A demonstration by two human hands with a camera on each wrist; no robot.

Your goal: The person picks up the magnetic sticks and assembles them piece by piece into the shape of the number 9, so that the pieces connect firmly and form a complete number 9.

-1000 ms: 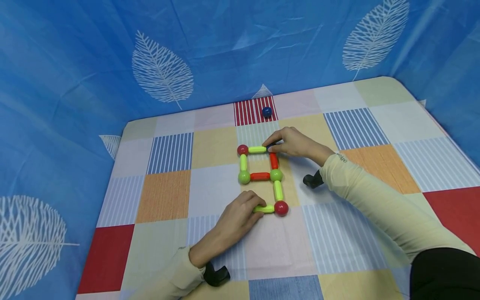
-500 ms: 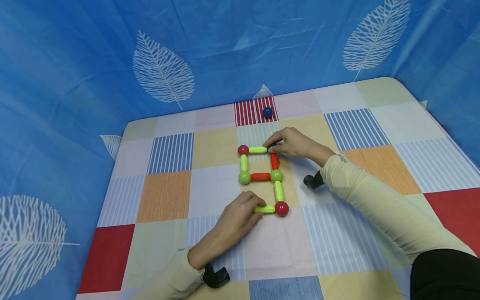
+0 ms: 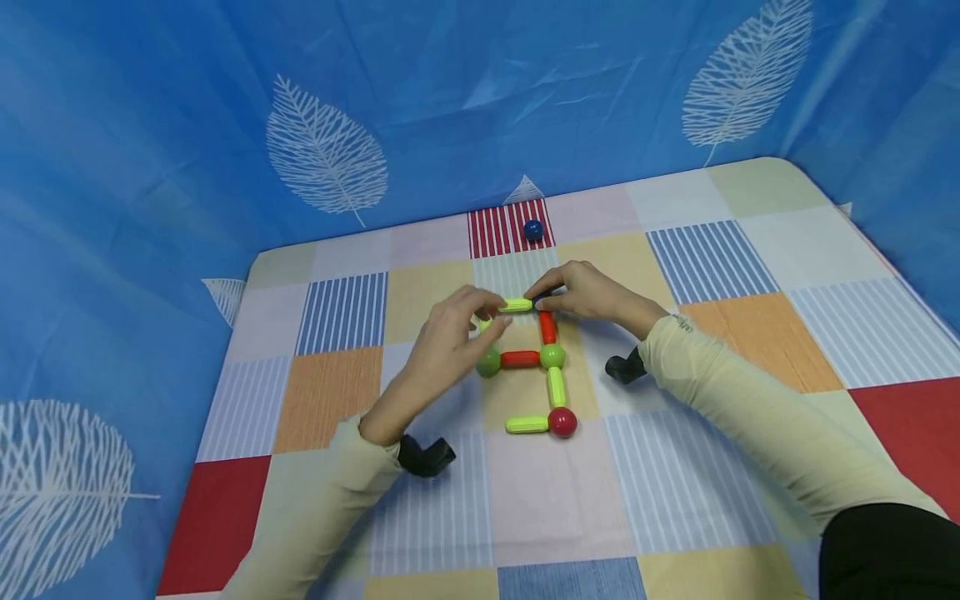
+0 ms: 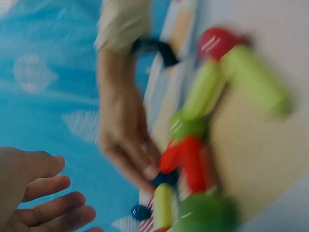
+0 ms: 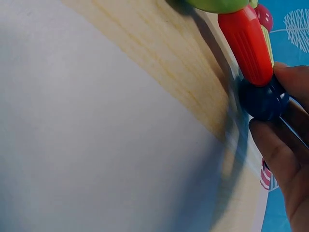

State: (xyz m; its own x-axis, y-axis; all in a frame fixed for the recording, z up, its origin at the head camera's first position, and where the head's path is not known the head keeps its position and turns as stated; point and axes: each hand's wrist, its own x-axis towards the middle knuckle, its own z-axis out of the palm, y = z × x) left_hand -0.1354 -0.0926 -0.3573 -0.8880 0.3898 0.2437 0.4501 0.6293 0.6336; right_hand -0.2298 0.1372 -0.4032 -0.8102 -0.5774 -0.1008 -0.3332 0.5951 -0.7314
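Observation:
A flat frame of lime and red toy building rods joined by balls lies on the cloth. My right hand (image 3: pixel 592 292) pinches the dark blue ball (image 5: pixel 263 99) at its far right corner, where a red rod (image 5: pixel 246 46) meets it. My left hand (image 3: pixel 450 340) is over the far left corner, fingers slightly bent and apart, holding nothing; it hides the red ball there. A green ball (image 3: pixel 489 362) shows below it. Another green ball (image 3: pixel 552 356) joins the lime rod (image 3: pixel 556 387) running to the near red ball (image 3: pixel 562 422). From that ball a lime rod (image 3: pixel 527 425) points left, its far end free.
A loose dark blue ball (image 3: pixel 533 230) lies behind the frame on a red-striped patch. The patchwork cloth (image 3: pixel 442 533) covers the table, and a blue curtain (image 3: pixel 465 100) with white leaves hangs around its back and sides.
My left hand has let go of the near lime rod and moved up and away to the frame's far left corner. My right hand stays on the blue ball.

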